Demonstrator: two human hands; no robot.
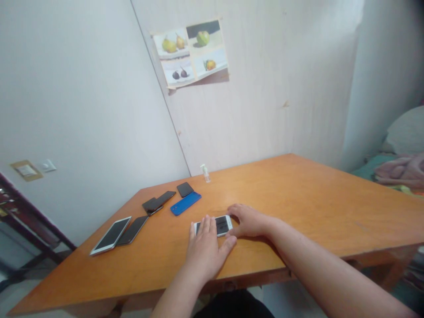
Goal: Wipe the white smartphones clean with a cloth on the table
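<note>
The right hand (247, 222) curves round one end of a white smartphone (223, 225), though whether it grips I cannot tell; the left hand (203, 254), fingers extended, covers the other. The phone lies on the wooden table (298, 194), near a blue phone (186, 203).

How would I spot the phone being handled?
On the wooden table, look toward the near side. The phone lies there, partly under the left hand, with the right hand at its end. White-framed, it stands apart from the blue device beyond.
</note>
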